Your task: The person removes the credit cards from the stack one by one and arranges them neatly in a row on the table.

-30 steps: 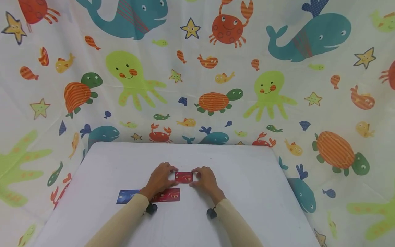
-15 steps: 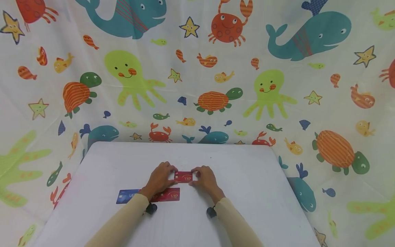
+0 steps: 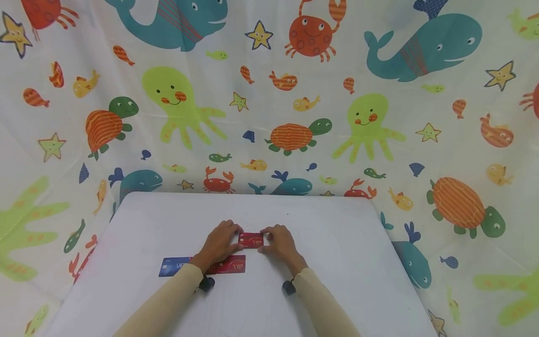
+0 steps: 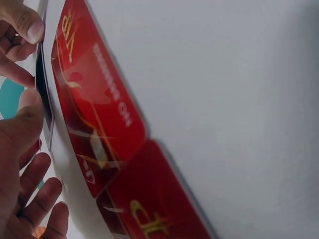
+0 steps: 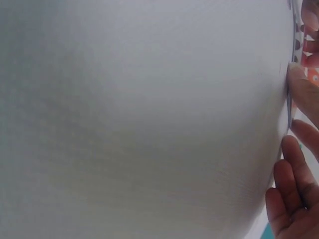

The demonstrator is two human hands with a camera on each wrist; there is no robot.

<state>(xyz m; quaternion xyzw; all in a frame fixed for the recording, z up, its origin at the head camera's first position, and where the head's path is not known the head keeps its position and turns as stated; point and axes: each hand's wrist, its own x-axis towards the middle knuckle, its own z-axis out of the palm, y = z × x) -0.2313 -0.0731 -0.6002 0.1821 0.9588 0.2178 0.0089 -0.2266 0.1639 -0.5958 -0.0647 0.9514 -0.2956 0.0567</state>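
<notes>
A small red VIP card (image 3: 251,240) lies on the white table between both hands. My left hand (image 3: 216,244) pinches its left end, with the thumb at the near corner and a finger at the far one. At the opposite end, the right hand (image 3: 283,246) holds the card the same way. Edge-on in the left wrist view, the held card (image 4: 44,89) shows as a thin dark strip. Nearer to me, a row of VIP cards passes beneath my left wrist: a blue card (image 3: 171,267) and two red ones, the rightmost red card (image 3: 232,265) showing most.
The white table (image 3: 337,262) reaches back to a hanging cloth (image 3: 257,70) printed with sea animals. My left forearm (image 3: 164,304) covers part of the card row. Dark wrist cameras sit under both wrists, the left camera (image 3: 207,284) close to the row.
</notes>
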